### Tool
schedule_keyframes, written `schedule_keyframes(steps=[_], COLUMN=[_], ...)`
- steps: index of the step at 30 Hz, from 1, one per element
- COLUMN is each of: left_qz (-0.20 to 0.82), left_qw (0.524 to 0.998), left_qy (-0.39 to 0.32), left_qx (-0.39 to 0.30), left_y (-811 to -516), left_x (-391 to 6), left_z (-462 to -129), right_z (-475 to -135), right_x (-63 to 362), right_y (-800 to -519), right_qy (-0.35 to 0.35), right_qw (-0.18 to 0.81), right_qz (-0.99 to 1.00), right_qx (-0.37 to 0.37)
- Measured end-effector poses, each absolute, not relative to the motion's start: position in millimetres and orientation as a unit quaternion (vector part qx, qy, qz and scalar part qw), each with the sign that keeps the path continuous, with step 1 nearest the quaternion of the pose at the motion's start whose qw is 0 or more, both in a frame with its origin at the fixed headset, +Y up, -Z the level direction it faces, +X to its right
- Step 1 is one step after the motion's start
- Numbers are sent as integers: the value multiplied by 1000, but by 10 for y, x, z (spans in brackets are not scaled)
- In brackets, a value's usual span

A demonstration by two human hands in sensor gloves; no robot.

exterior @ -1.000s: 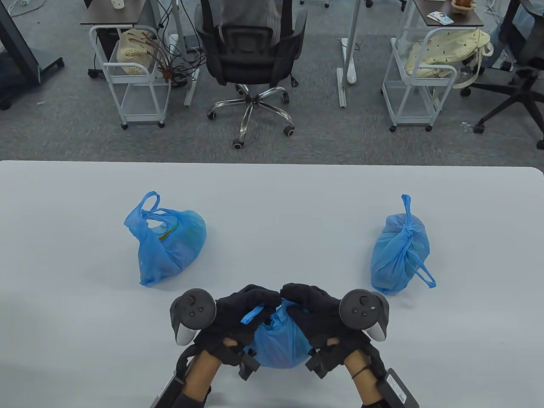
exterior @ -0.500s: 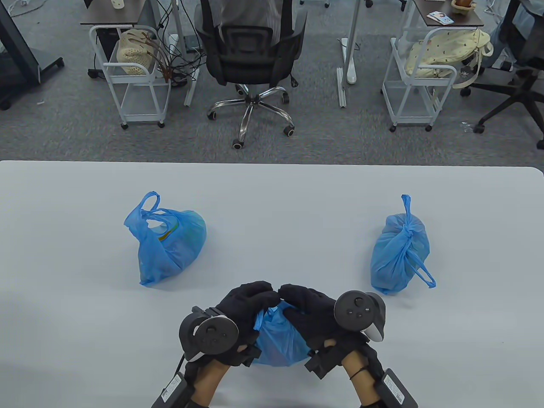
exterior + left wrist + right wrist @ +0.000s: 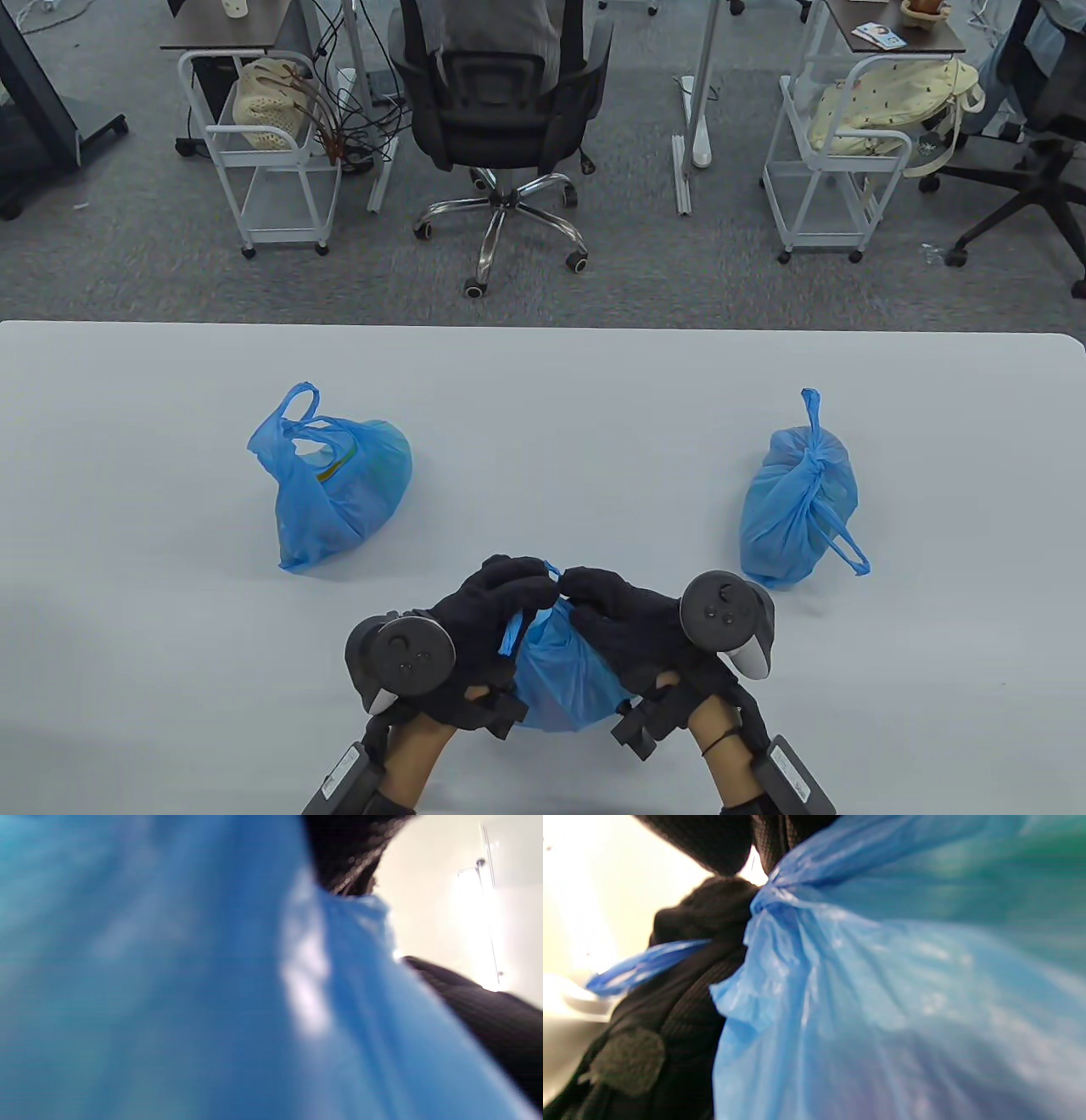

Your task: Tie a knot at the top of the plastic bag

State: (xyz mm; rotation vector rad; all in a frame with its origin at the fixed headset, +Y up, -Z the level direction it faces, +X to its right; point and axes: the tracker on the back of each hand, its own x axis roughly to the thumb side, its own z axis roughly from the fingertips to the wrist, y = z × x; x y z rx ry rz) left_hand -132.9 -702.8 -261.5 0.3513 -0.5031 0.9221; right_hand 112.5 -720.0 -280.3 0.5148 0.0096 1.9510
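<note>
A filled blue plastic bag [image 3: 564, 675] sits at the table's near edge between both gloved hands. My left hand [image 3: 501, 607] and my right hand [image 3: 607, 607] meet over its gathered top, each with fingers curled round a blue handle strip [image 3: 512, 632]. A small blue tip [image 3: 553, 569] pokes up between the fingertips. The left wrist view is filled by blurred blue bag plastic [image 3: 191, 984]. In the right wrist view the bunched bag neck [image 3: 772, 899] is pinched under dark fingers [image 3: 721, 840], with a loose strip [image 3: 640, 965] across the other glove.
An untied blue bag [image 3: 335, 480] with open handles lies at the left of the white table [image 3: 543, 399]. A knotted blue bag [image 3: 797, 497] lies at the right. Beyond the far edge stand an office chair [image 3: 501, 102] and two white carts [image 3: 263, 144].
Both hands have stayed over the bag top and shifted slightly. The left hand rolled so its tracker sits lower, and a blue tip has appeared between the fingertips.
</note>
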Motion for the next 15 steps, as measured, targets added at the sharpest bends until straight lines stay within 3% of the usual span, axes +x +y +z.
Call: schedule_keyframes(steps=[7,15], left_qz=[467,478], left_qw=[829,808], left_qy=[-265,-315], left_qx=[156,139], left_y=[-7036,-7032], left_x=[-1326,-1259], left_z=[-2621,-2612], right_z=[-2801,-2839], right_x=[1218,1165], right_y=[-7270,-7339], right_qy=[-36,24], right_qw=[577,611], right_qz=[807,775], right_qx=[119,158])
